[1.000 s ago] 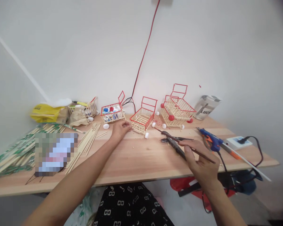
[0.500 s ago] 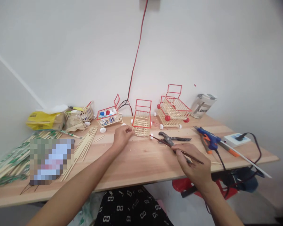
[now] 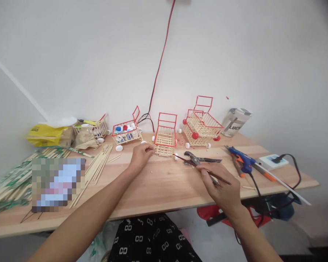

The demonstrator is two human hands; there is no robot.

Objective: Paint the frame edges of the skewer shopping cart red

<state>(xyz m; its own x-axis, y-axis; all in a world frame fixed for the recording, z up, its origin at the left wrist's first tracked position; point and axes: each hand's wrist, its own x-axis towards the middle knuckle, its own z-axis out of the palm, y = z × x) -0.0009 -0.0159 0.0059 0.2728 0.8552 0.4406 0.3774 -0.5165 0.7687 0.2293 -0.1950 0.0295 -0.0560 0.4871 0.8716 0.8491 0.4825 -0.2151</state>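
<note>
A miniature shopping cart (image 3: pixel 165 140) made of thin sticks stands mid-table, with red-painted top edges, a red handle frame and white wheels. At its front left corner, my left hand (image 3: pixel 141 155) is closed with fingertips on the cart; the front left wheel is hidden by them. My right hand (image 3: pixel 221 183) grips a slim dark-red paintbrush (image 3: pixel 215 175) like a pen. Its tip points left and reaches the cart's front right corner, close to the white wheel (image 3: pixel 176 156). Whether the tip touches the cart, I cannot tell. Black-handled pliers (image 3: pixel 192 158) lie just beyond my right hand.
Stacked carts (image 3: pixel 203 125) stand right, beside a clear jar (image 3: pixel 237 122). A blue glue gun (image 3: pixel 243 160) and a white power strip (image 3: pixel 273 162) lie at right. Leftward are a cart of bottle caps (image 3: pixel 127 133), loose sticks (image 3: pixel 98 163) and a yellow bag (image 3: pixel 47 135).
My right hand and the brush have shifted slightly left, the tip staying near the cart's front right corner. My left hand stays at the cart's front left. The view has moved a little.
</note>
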